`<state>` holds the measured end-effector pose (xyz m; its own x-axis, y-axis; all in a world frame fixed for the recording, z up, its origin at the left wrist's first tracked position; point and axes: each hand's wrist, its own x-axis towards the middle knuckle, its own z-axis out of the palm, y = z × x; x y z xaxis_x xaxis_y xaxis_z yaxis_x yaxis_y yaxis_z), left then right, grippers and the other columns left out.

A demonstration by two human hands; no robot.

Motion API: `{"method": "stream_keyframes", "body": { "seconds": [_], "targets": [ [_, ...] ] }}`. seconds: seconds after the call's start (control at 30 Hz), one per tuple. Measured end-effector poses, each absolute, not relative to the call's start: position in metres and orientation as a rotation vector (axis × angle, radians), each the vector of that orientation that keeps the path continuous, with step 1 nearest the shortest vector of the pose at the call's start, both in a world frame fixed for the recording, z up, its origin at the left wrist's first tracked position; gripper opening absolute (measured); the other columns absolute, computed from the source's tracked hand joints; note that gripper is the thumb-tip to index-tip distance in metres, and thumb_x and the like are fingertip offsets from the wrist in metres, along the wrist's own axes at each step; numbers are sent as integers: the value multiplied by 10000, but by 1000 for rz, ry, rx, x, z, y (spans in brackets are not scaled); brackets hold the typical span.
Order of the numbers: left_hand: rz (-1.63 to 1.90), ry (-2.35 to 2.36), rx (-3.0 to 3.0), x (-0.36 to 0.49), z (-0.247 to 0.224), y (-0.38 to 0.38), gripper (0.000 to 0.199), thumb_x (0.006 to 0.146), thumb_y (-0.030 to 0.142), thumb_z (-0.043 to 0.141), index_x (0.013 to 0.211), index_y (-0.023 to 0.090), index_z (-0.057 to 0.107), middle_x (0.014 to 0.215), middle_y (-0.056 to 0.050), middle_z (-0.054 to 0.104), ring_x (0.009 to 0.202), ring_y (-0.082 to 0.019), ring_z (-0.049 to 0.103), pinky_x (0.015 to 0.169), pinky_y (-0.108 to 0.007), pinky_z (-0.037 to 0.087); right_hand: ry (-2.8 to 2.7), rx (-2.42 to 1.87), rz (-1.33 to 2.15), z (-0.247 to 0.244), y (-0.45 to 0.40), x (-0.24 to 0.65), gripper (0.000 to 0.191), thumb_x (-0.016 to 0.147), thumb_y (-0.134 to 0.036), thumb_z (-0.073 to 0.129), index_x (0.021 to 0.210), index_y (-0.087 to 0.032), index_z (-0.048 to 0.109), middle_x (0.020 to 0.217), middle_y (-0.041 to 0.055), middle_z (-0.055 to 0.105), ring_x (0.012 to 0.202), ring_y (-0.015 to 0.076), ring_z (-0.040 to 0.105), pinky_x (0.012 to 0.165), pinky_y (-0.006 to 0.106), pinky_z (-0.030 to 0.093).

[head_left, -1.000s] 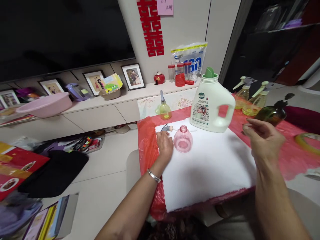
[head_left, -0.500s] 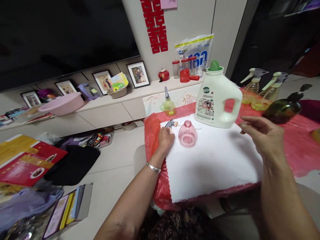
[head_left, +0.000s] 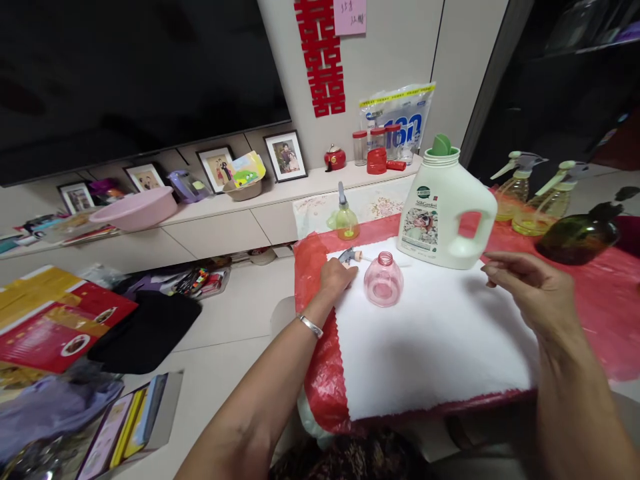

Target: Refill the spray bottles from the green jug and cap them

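Observation:
On the white cloth [head_left: 430,360] stands a clear pink bottle [head_left: 383,283] with its threaded neck uncovered. A grey trigger spray head [head_left: 349,256] with a peach-coloured collar lies behind and left of it, its thin tube passing behind the bottle. My left hand [head_left: 338,277] is closed over the trigger end; some fingers are hidden. My right hand [head_left: 533,290] hovers over the cloth's right side, fingers loosely bent and apart, with nothing visible in them. Closest to it is a large pale green jug [head_left: 447,207], upright, with a green piece [head_left: 441,145] in its mouth.
A yellow-green spray bottle [head_left: 347,223] stands at the back on a red plastic sheet [head_left: 320,380]. Right of the jug are two clear spray bottles, [head_left: 545,207] the nearer one, and a dark green bottle [head_left: 577,239]. A ledge [head_left: 210,203] behind holds frames, jars and a pink basin [head_left: 135,209].
The view has shifted, so everything sits slightly lower and further right. My left hand stays at the spray head, and my right hand remains raised beside the jug.

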<state>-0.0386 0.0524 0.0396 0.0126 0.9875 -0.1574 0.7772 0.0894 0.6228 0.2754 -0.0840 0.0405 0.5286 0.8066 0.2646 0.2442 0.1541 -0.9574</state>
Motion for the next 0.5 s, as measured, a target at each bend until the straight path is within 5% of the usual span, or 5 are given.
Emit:
{"method": "stream_keyframes", "body": {
  "seconds": [0.2, 0.5],
  "targets": [
    [385, 1899, 1721, -32, 39, 61, 88, 714, 167, 681, 780, 194, 732, 752, -92, 760, 932, -292, 726, 777, -300, 497, -961, -1455, 562, 40, -83, 275, 803, 528, -541, 827, 1143, -46, 677, 943, 120, 599, 722, 98, 581, 643, 117, 498],
    [483, 1859, 1509, -42, 35, 63, 264, 987, 366, 553, 992, 134, 678, 686, -13, 700, 550, -153, 646, 628, -305, 530, -923, -1528, 666, 48, -85, 268, 824, 474, -565, 812, 1121, -74, 672, 916, 110, 597, 735, 104, 578, 663, 115, 487]
  ]
}}
